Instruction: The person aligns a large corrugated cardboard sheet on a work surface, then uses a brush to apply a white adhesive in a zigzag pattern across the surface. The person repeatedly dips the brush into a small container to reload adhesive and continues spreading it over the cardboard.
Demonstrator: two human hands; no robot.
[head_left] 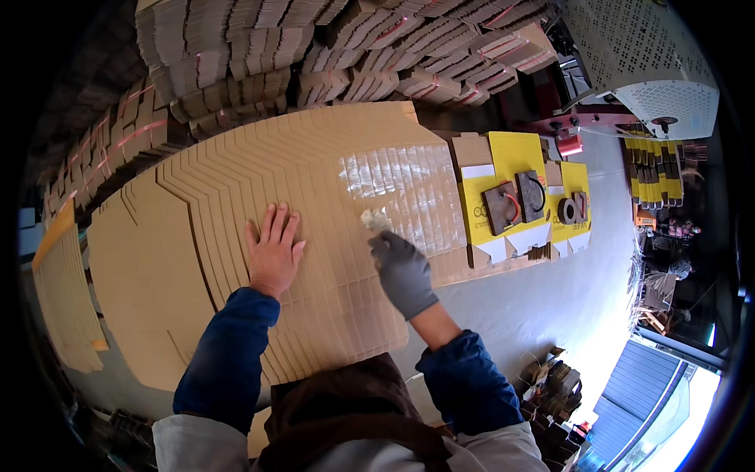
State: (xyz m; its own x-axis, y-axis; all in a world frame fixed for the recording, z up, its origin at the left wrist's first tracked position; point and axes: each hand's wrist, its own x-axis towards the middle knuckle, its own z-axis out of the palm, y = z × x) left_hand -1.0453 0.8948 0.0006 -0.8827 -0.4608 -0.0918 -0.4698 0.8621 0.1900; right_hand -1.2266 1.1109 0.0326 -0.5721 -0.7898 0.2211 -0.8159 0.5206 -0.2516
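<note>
Flat brown cardboard sheets [314, 189], fanned out so each edge peeks past the next, lie in front of the person, under both hands. Their long way runs from left to right, and the step-like edges run from near to far. A shiny, wet-looking patch [436, 189] covers part of the right end, just past the right hand. The bare left hand [275, 256] presses flat on the middle of the sheets with its fingers spread wide. The right hand [403, 271], in a grey glove, is curled round what looks like a small brush with pale bristles [376, 219]. It is nearer to the shiny patch, and the bristles look to be at its left edge. I cannot tell how hard they press. To the right are flat yellow and brown boxes [515, 149]. On top sit two dark square blocks, one with a red loop [498, 208] and one with a black loop [532, 195]. Big piles of tied brown cardboard [259, 47] stand at the back.
</note>
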